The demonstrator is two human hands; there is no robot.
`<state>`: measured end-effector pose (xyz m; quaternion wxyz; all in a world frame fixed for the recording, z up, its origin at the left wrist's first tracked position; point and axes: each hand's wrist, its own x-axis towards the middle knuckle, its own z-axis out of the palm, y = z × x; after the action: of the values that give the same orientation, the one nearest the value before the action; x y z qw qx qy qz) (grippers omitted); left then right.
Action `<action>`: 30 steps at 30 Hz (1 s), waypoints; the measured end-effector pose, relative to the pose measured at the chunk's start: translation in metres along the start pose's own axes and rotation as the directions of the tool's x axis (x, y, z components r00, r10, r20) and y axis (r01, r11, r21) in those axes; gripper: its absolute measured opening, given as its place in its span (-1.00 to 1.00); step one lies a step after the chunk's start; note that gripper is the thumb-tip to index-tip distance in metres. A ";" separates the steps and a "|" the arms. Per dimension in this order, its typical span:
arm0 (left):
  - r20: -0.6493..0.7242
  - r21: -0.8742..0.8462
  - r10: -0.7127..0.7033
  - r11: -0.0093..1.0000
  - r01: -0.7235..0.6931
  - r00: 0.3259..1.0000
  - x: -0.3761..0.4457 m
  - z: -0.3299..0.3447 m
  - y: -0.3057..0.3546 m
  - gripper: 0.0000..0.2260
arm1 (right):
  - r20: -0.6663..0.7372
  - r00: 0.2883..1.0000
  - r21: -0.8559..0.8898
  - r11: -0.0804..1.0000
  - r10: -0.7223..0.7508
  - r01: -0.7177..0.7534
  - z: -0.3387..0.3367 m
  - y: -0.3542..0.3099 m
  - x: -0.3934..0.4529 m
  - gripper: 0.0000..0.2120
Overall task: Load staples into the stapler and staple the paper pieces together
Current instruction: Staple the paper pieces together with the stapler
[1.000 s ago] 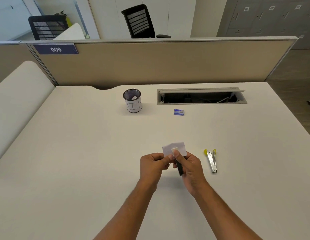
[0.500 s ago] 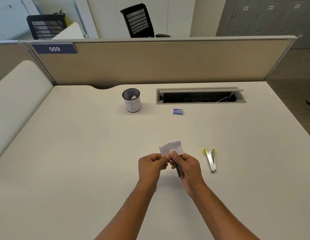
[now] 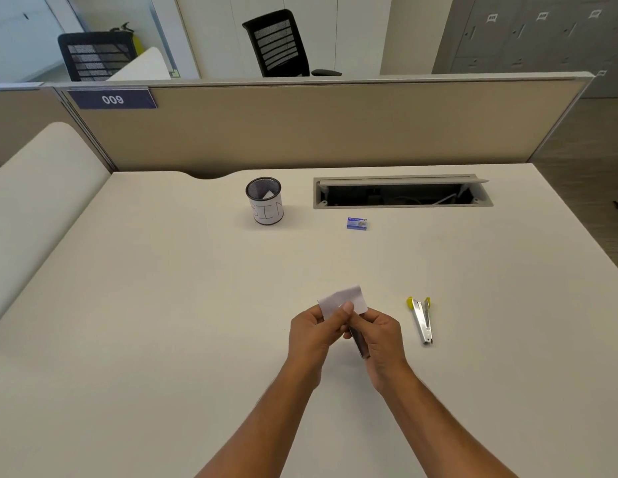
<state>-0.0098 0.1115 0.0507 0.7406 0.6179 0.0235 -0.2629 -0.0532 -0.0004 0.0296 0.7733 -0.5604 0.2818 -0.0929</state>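
Both hands meet low in the middle of the table, held just above it. Left hand has fingers curled, pinching the near-left edge of the paper. Right hand is wrapped round the dark stapler, thumb up top over the paper's near edge; only a sliver of the body shows btwn the hands, so can't tell whether its mouth is closed on the sheets. Vs 1 s ago: the paper has tipped, left corner lower, right corner higher, and sits a bit left; the stapler looks more buried in the right palm, less of it showing. Hands themselves barely shifted. My read: paper is being fed/aligned into the stapler mouth w/ the squeeze about due, so loading looks done and this is the stapling step, though no staple is visible in the paper, too small to say. Metal strip w/ yellow ends lies on the table just right of the right hand, untouched; prob. the stapler's pusher or a remover, can't tell. Blue staple box sits further off, near the open cable tray; mesh cup is left of that, scrap of paper inside.
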 end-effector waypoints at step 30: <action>-0.072 -0.094 -0.010 0.996 0.003 0.997 0.012 0.000 0.011 -0.73 | 0.169 0.986 0.167 0.985 0.007 -0.035 -0.003 -0.016 0.006 -0.67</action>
<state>0.0052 0.1080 0.0564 0.7668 0.5914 0.0647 -0.2411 -0.0470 -0.0111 0.0421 0.8400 -0.4955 0.2125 -0.0606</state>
